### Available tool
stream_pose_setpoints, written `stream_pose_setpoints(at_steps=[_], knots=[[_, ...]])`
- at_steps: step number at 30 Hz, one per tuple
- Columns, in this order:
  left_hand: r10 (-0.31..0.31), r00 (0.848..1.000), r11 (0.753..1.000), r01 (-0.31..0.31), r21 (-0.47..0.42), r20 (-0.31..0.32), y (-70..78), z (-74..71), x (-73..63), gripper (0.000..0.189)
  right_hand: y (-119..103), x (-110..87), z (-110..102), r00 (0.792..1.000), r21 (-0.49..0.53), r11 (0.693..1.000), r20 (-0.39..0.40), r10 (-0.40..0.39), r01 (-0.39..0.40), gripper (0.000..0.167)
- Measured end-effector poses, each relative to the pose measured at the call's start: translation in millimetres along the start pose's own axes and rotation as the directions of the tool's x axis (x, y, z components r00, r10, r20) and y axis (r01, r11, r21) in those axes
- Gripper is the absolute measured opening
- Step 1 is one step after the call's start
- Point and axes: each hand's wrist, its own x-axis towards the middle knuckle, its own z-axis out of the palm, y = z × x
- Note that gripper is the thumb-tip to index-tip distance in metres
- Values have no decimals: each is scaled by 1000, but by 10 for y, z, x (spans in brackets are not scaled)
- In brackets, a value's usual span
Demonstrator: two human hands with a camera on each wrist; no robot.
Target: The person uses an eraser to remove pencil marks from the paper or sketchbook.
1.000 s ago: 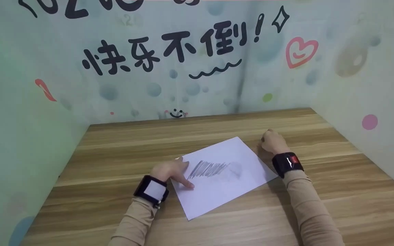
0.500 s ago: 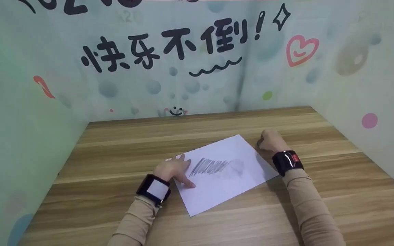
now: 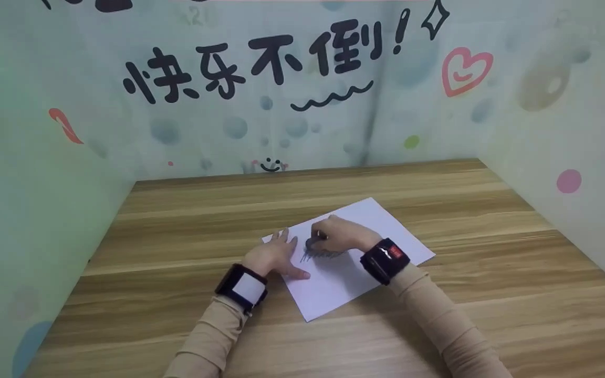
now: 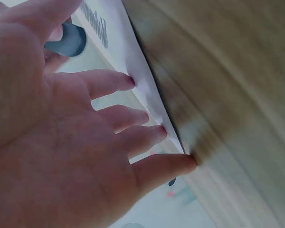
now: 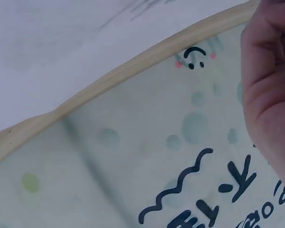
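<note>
A white sheet of paper point(image 3: 323, 299) lies slanted on the wooden table, with a patch of grey pencil scribble point(image 3: 305, 257) on it. My left hand point(image 3: 273, 257) rests with spread, fairly straight fingers on the sheet's left edge; in the left wrist view its fingertips point(image 4: 128, 82) touch along the paper's edge. Over the scribble, my right hand point(image 3: 345, 234) grips a dark grey, rounded eraser point(image 4: 70, 40), which partly shows beyond the fingers. That hand hides most of the scribble. The right wrist view catches only part of the right hand point(image 5: 270, 85) at its right edge.
The wood-grain table point(image 3: 187, 210) runs back to a pale printed curtain wall point(image 3: 202, 126). Similar pale walls stand at its left and right sides. Both wrists wear black straps, the right one point(image 3: 385, 261) above the paper.
My right hand has moved left from beside the paper's right edge onto the scribble, and the eraser in it now shows. The left hand stays on the paper's left edge.
</note>
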Motion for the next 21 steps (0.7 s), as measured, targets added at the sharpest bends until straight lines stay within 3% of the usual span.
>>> stream_pose_setpoints(at_steps=[6, 11, 21], knots=[[13, 1000, 1000, -13, 1, -8, -18, -9, -14, 96, -231, 123, 87, 1000, -52, 999, 19, -10, 11, 15], [15, 1000, 1000, -15, -5, 4, -33, -16, -19, 96, -280, 133, 92, 1000, -103, 995, -13, 9, -10, 12], [37, 999, 999, -36, -16, 19, -47, -10, -20, 95, -292, 113, 103, 999, -123, 991, -8, -46, 44, 12]])
